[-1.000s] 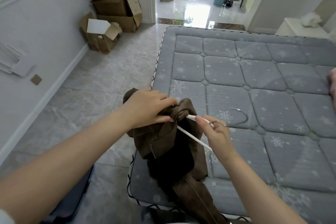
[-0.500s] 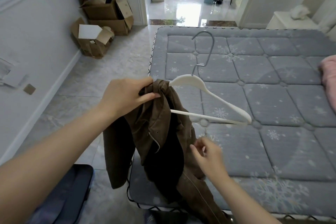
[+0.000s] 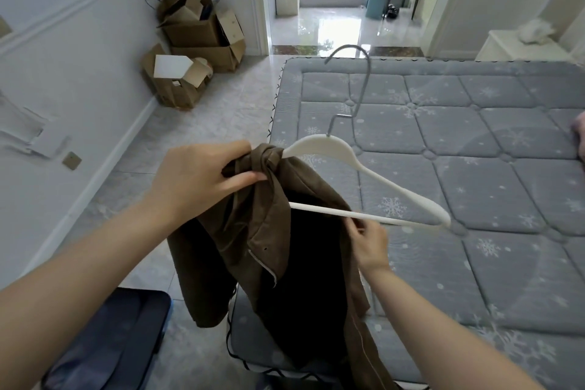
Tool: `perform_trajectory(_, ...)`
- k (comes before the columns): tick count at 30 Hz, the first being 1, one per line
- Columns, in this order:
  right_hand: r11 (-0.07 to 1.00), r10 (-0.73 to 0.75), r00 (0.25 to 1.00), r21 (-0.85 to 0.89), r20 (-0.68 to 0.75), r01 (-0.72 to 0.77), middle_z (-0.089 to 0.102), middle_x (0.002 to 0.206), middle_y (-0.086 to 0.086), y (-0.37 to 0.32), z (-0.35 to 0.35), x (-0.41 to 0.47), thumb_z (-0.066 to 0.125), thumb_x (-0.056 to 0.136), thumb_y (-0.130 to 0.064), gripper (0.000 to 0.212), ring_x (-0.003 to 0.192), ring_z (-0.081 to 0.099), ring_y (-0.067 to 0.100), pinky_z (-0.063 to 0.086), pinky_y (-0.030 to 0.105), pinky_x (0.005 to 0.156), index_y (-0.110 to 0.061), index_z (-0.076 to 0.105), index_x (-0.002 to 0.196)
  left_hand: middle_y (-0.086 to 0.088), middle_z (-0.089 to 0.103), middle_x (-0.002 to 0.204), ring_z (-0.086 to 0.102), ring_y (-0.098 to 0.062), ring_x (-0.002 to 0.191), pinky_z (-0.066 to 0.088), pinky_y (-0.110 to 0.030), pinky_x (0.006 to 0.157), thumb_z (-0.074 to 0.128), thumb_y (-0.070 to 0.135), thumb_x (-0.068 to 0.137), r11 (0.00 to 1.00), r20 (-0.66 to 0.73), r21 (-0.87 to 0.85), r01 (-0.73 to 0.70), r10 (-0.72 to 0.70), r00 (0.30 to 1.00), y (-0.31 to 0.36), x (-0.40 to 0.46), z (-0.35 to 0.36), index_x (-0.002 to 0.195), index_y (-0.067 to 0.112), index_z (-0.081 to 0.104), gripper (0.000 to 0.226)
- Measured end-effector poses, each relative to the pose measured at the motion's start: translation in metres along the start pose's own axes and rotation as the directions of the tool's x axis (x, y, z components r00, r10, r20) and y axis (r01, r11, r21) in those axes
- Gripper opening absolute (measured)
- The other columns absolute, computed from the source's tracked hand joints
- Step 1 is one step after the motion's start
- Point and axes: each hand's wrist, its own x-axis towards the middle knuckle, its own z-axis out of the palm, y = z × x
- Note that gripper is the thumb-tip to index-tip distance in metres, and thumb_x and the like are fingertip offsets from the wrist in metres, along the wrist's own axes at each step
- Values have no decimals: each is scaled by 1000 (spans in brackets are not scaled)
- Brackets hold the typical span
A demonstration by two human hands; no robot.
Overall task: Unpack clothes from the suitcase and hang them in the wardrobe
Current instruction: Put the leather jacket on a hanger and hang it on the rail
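Above the mattress (image 3: 443, 142) edge, the left hand (image 3: 202, 177) clamps the brown jacket (image 3: 285, 247) bunched over the white hanger's (image 3: 364, 168) near end while the right hand (image 3: 368, 242) pinches fabric just under the hanger's bar; that uneven bunching could let the jacket slide off.

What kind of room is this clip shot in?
Most likely a bedroom in a home mid-move: a bare quilted mattress, open cardboard boxes against the wall, and a brown garment going onto a white hanger.

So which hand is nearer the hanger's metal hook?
Left. The left hand grips the brown jacket just below the hook; the right hand pinches lower.
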Motion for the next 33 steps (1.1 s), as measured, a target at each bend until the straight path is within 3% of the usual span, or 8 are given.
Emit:
perform_trajectory(4, 986, -163, 964, -16, -210, 163, 63, 78, 4, -7, -46, 20, 62, 91, -12, 8, 75, 50, 8, 38, 26, 69, -7, 65, 84, 5, 50, 57, 51, -16, 53, 35, -31, 44, 33, 77, 84, 999, 12, -5, 37, -37, 999, -19, -13, 2, 77, 24, 49, 56)
perform_trajectory(12, 806, -438, 884, -506, -162, 307, 56, 68, 4, -31, -132, 61, 71, 83, -45, 37, 65, 59, 31, 43, 38, 51, -13, 60, 68, 3, 50, 59, 54, -21, 54, 37, -32, 43, 41, 66, 87, 995, -7, 104, 0, 0, 1000, -26, -19, 13, 75, 22, 47, 46)
perform_trajectory(17, 796, -364, 916, -567, -171, 211, 58, 66, 5, -64, -142, 56, 65, 84, -52, 40, 70, 60, 33, 46, 39, 55, -18, 57, 65, 0, 52, 63, 55, -25, 55, 34, -28, 41, 43, 59, 92, 972, -110, 208, 108, -87, 990, -18, -15, 29, 80, 21, 52, 40)
perform_trajectory(22, 915, -52, 993, -393, 108, 90, 74, 82, 12, -110, -140, 31, 57, 93, -44, 31, 87, 68, 28, 53, 39, 76, -20, 76, 99, -3, 51, 65, 53, -29, 54, 32, -27, 43, 56, 48, 93, 934, -139, 282, 218, -185, 973, -15, -11, 41, 84, 22, 52, 29)
perform_trajectory(25, 995, 99, 958, -57, 270, -87, 68, 65, 16, -142, -123, 1, 55, 96, -43, 34, 63, 67, 28, 50, 40, 67, -14, 72, 92, -3, 57, 70, 59, -33, 59, 35, -28, 45, 65, 45, 86, 933, -109, 202, 299, -282, 953, 1, -6, 46, 87, 23, 53, 25)
perform_trajectory(29, 828, 145, 922, 467, 359, -312, 77, 89, -2, -166, -84, -41, 55, 99, -33, 22, 89, 72, 16, 54, 32, 86, -22, 73, 94, -2, 66, 80, 66, -34, 76, 34, -32, 54, 60, 50, 86, 917, 55, 104, 386, -393, 918, 29, -12, 68, 96, 27, 50, 27)
perform_trajectory(31, 842, 100, 904, 449, 415, -299, 76, 92, -11, -162, -74, -56, 53, 100, -33, 20, 94, 70, 8, 52, 27, 89, -25, 71, 94, -2, 68, 83, 65, -34, 83, 33, -33, 57, 58, 51, 88, 907, 123, 43, 418, -420, 899, 31, -19, 73, 98, 28, 52, 26)
perform_trajectory(33, 996, 12, 874, 67, 485, -51, 70, 93, -13, -142, -69, -60, 52, 99, -40, 19, 96, 65, 6, 50, 27, 88, -26, 65, 99, -1, 67, 79, 65, -33, 81, 32, -32, 56, 57, 53, 88, 909, 111, -32, 415, -410, 906, 26, -25, 69, 96, 30, 52, 25)
